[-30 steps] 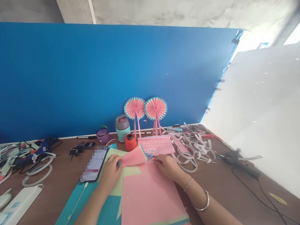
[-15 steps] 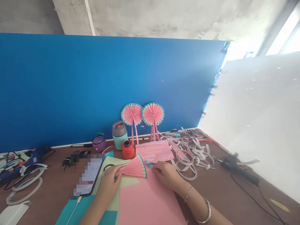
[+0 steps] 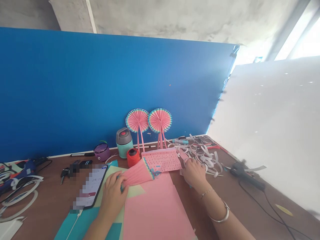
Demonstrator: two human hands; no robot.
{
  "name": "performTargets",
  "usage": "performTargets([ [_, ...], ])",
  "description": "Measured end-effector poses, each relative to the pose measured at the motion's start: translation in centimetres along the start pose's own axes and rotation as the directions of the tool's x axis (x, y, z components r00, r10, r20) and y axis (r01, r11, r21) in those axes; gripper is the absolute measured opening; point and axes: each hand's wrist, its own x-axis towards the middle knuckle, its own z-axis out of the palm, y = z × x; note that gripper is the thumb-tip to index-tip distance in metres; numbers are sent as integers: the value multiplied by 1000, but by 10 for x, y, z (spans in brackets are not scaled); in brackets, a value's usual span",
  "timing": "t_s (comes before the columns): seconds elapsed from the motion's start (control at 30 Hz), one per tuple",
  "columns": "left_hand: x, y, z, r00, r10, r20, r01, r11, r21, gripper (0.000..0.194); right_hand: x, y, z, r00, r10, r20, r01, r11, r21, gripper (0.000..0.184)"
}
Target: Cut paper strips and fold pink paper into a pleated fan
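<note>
My left hand (image 3: 115,191) is closed round the gathered left end of a pleated pink paper fan (image 3: 138,172), whose free edge spreads rightward with a teal and cream border. Small teal paper scraps (image 3: 157,172) lie just off that border. Beneath are a plain pink sheet (image 3: 152,210), a pale green sheet (image 3: 136,191) and a teal sheet (image 3: 63,223). My right hand (image 3: 195,174) is over the brown table, beside the seed-patterned pink paper (image 3: 162,159) and the curled white strips (image 3: 210,156). Its fingers bend downward, a little apart; the fingertips are partly hidden, and I see nothing held.
Two round pink paper fans (image 3: 160,120) stand against the blue partition (image 3: 75,93). Nearby are a teal flask (image 3: 124,143), a red container (image 3: 133,157) and a purple pot (image 3: 102,151). A phone (image 3: 92,186) lies left; a black corded tool (image 3: 246,175) lies right.
My right hand has moved right, away from the pink sheet to the white strips. The pleated fan first swung down and spread wider, then tilted up slightly; my left hand keeps hold of it.
</note>
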Motion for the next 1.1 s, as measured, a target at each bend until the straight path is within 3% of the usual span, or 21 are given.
performTargets([
  [0.1, 0, 11, -7, 998, 70, -7, -70, 997, -22, 17, 2, 5, 4, 999, 3, 48, -4, 1000, 10, 25],
  [0.17, -2, 22, -14, 973, 181, 142, -158, 975, -155, 18, 3, 5, 6, 999, 6, 49, -7, 1000, 25, 24],
  [0.23, -5, 36, -21, 893, 324, 314, -222, 922, -318, 18, 5, 4, 6, 1000, 25, 14, -26, 998, 52, 23],
  [0.3, -10, 49, -26, 807, 418, 418, -227, 872, -434, 20, 7, 4, 4, 996, 70, -47, -64, 992, 111, 24],
  [0.37, -14, 59, -28, 754, 466, 463, -228, 847, -481, 26, 9, 4, 0, 983, 118, -138, -86, 973, 214, 24],
  [0.43, -17, 65, -27, 737, 470, 487, -222, 848, -481, 25, 10, 3, -5, 961, 104, -254, -9, 936, 351, 22],
  [0.53, -17, 65, -22, 776, 423, 468, -185, 862, -471, 20, 3, -6, -9, 929, -27, -369, 232, 819, 524, 22],
  [0.63, -18, 61, -13, 873, 335, 355, -136, 865, -483, 25, -17, -26, -9, 917, -237, -321, 394, 666, 633, 23],
  [0.73, -22, 55, -6, 953, 211, 216, -79, 865, -495, 37, -41, -49, -9, 809, -495, -316, 555, 468, 688, 17],
  [0.8, -26, 53, -4, 980, 139, 142, -50, 863, -503, 45, -54, -60, -10, 740, -600, -305, 609, 405, 682, 19],
  [0.93, -29, 52, -5, 989, 119, 86, -60, 860, -506, 53, -65, -68, -11, 705, -655, -273, 624, 390, 677, 23],
  [1.1, -28, 57, -9, 955, 267, 128, -177, 860, -479, 50, -63, -71, -1, 692, -654, -306, 653, 386, 652, 13],
])
